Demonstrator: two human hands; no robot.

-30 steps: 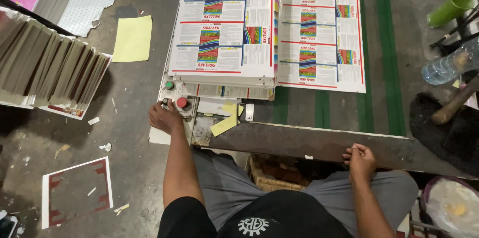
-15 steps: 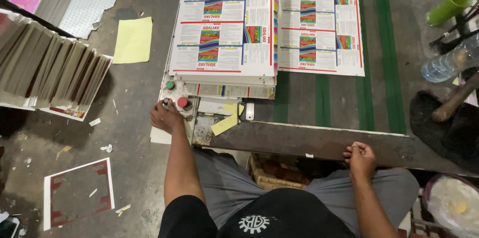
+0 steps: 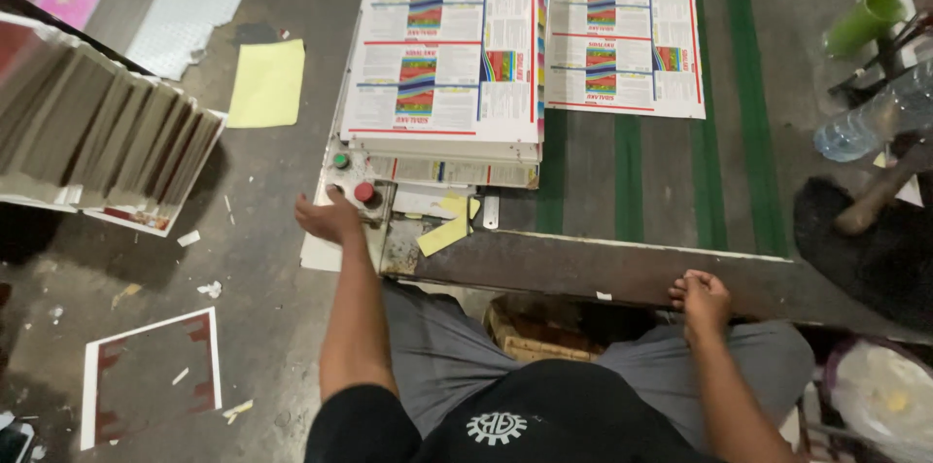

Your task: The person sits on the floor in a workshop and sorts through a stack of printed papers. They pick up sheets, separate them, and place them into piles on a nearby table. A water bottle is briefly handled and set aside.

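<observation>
Your left hand [image 3: 328, 217] rests open-fingered on the small metal control box [image 3: 362, 193], beside its round red button [image 3: 364, 192] at 1 o'clock; your right hand [image 3: 702, 298] is clenched against the dark steel bar's [image 3: 544, 264] edge

You look down on a grey concrete floor [image 3: 262, 259], stained and littered with paper scraps, where a yellow sheet [image 3: 267, 84] lies flat and a red-bordered card [image 3: 151, 376] sits near your left side. To your left a row of grey boards [image 3: 97, 133] leans in a stack, and ahead of you a grey work surface with green stripes [image 3: 632, 171] runs away. At your right stand a green cup [image 3: 865, 24] and a clear plastic bottle [image 3: 875, 118] in dim, even light.
</observation>
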